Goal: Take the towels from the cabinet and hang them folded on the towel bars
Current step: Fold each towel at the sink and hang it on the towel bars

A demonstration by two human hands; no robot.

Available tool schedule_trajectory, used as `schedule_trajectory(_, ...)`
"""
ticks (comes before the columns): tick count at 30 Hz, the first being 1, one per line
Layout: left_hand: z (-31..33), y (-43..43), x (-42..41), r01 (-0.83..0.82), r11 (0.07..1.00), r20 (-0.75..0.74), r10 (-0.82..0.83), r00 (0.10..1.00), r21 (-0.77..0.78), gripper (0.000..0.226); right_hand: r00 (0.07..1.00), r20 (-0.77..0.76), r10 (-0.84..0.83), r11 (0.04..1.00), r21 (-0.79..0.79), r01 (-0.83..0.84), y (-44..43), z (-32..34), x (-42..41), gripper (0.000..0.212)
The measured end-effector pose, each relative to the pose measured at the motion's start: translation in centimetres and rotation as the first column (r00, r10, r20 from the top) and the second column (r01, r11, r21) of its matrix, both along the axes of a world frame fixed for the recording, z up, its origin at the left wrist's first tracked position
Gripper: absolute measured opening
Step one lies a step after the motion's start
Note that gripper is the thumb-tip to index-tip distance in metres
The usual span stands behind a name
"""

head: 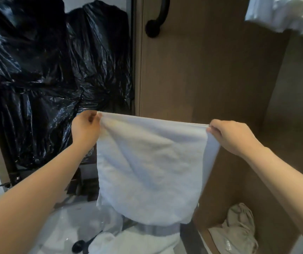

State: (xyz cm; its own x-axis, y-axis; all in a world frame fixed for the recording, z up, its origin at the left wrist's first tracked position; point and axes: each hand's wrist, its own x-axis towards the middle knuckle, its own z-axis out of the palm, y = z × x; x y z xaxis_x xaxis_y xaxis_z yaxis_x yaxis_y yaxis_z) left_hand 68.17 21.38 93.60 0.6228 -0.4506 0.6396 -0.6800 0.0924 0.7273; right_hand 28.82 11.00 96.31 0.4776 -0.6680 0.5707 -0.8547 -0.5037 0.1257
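2 corner pinches here: the left hand (pixel 86 126) grips the white towel (pixel 147 167) at its upper left corner, the right hand (pixel 228 137) at the upper right, top edge taut at centre frame before the brown cabinet (pixel 202 70). It looks soft, light and limp, sagging below; the corners seem the best hold for folding.

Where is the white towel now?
In the head view, the white towel hangs at centre, its top corners pinched by the left hand and right hand.
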Motion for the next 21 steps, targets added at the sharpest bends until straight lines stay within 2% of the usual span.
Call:
schedule_trajectory(5, 4.2, -0.6, -0.6, -0.034, 0.996, -0.013, 0.033, 0.999, -0.085, 0.030, 0.976, 0.198, 0.091, 0.964, -0.262, -0.037, -0.3, 5.2, -0.4, 0.017)
schedule_trajectory(7, 5.0, -0.7, -0.7, -0.038, 0.992, -0.003, 0.038, 0.999, -0.118, 0.028, 0.984, 0.166, 0.067, 0.968, -0.248, -0.024, -0.5, 6.3, -0.4, 0.022)
schedule_trajectory(9, 5.5, -0.6, -0.8, -0.029, 0.990, 0.007, 0.031, 1.000, -0.135, 0.026, 0.994, 0.108, -0.012, 0.985, -0.167, 0.030, -0.6, 6.9, -0.4, 0.022)
schedule_trajectory(11, 5.5, -0.6, -0.6, -0.023, 0.991, 0.014, 0.025, 1.000, -0.128, 0.025, 0.993, 0.118, -0.026, 0.993, -0.115, 0.039, -0.4, 7.1, -0.3, 0.023)
schedule_trajectory(16, 5.3, -0.4, -0.9, -0.017, 0.993, 0.018, 0.019, 1.000, -0.115, 0.025, 0.984, 0.178, 0.010, 0.990, -0.139, 0.015, 0.0, 6.6, -0.4, 0.021)
schedule_trajectory(21, 5.4, -0.5, -1.2, -0.015, 0.994, 0.053, 0.021, 0.998, -0.110, 0.027, 0.991, 0.114, -0.074, 0.987, -0.136, 0.089, -0.5, 5.9, -0.4, 0.024)
